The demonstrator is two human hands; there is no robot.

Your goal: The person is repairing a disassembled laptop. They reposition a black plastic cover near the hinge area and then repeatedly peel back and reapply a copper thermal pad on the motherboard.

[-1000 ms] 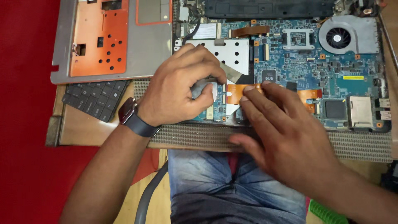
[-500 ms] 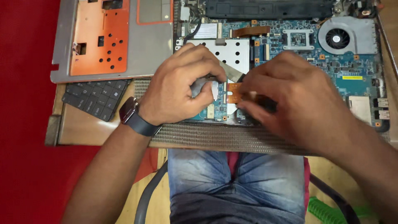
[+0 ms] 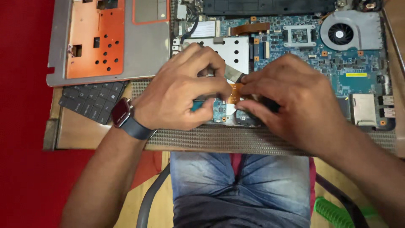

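Both hands, left hand [image 3: 181, 90] and right hand [image 3: 291, 101], still pinch the orange ribbon cable [image 3: 233, 90], barely shifted.

The near middle of the blue circuit board [image 3: 358, 80] is taken up by the left hand [image 3: 181, 90] and the right hand [image 3: 291, 101], which meet over an orange ribbon cable [image 3: 234, 90]; hardly any gap is left between them. Open board is found to the right, bounded by the round fan [image 3: 341, 33] at the far corner and a metal card slot [image 3: 365, 109] near the edge. The far left is blocked by the grey and orange case panel [image 3: 109, 40], with a black keyboard [image 3: 90, 99] tucked just under it. Bare wooden table [image 3: 80, 135] is left free beside the left wrist and its watch [image 3: 121, 114].
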